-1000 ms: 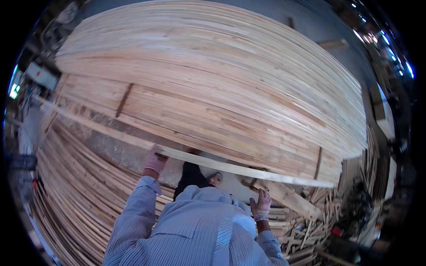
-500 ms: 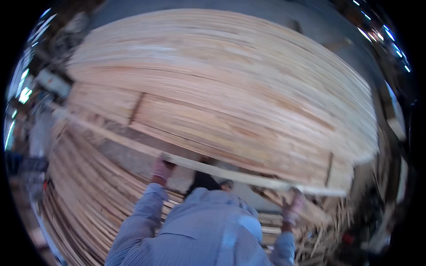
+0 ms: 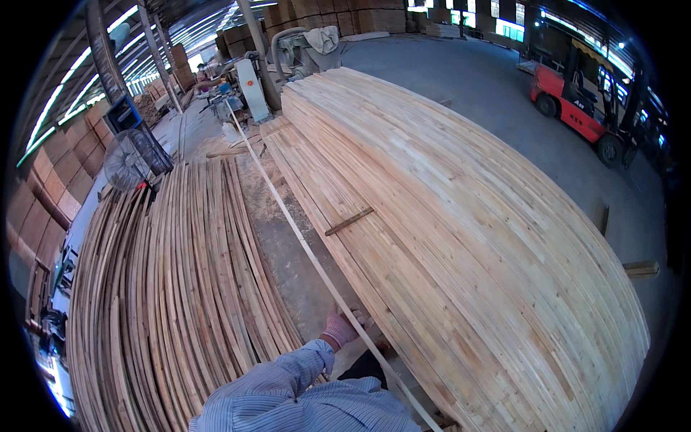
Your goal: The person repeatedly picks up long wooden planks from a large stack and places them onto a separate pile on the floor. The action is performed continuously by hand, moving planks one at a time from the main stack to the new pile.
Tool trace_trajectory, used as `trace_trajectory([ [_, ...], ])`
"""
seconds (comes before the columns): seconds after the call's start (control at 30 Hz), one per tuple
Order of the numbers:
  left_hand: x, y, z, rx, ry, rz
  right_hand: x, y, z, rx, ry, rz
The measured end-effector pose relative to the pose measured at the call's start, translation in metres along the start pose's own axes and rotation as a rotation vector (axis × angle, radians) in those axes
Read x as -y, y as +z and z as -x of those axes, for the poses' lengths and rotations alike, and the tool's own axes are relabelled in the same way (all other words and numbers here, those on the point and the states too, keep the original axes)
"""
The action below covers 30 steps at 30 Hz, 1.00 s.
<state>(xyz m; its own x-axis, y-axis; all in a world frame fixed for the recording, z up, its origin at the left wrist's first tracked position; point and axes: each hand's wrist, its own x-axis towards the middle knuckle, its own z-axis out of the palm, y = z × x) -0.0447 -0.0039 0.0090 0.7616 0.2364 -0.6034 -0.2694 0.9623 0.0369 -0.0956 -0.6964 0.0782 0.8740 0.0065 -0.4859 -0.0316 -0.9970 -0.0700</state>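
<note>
My left hand (image 3: 340, 329), in a pinkish knit glove, is closed around a long, thin, pale wooden strip (image 3: 296, 229). The strip runs from beside a machine at the far left down past my body to the lower edge. My right hand is out of the picture. To the right of the strip lies a wide stack of pale planed boards (image 3: 461, 237), with a short dark stick (image 3: 349, 221) across its lower step. Rougher, browner strips (image 3: 180, 266) are piled on my left.
A machine with a white panel (image 3: 252, 90) stands beyond the strip's far end. A standing fan (image 3: 126, 162) is at the left. Sawdust lies on the floor between the piles. A red forklift (image 3: 572, 101) is parked at the far right, with stacked wood at the back.
My view has turned left and up, bringing the machine and forklift into sight. The strip now points away from me. My right hand has left the picture; my left still holds the strip.
</note>
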Motion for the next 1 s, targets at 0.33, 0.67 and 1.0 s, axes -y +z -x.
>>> trace_trajectory([
  [0.33, 0.046, 0.02, 0.019, -0.149, 0.242, -0.126, 0.045, 0.018, -0.012, -0.018, -0.24, 0.385],
  [0.67, 0.008, -0.012, 0.008, -0.324, 0.19, -0.496, 0.064, 0.017, -0.031, 0.084, -0.271, 0.185],
  [1.0, -0.154, 0.008, -0.084, -0.214, 0.254, -0.522, -0.058, -0.015, 0.012, 0.192, -0.417, 0.046],
])
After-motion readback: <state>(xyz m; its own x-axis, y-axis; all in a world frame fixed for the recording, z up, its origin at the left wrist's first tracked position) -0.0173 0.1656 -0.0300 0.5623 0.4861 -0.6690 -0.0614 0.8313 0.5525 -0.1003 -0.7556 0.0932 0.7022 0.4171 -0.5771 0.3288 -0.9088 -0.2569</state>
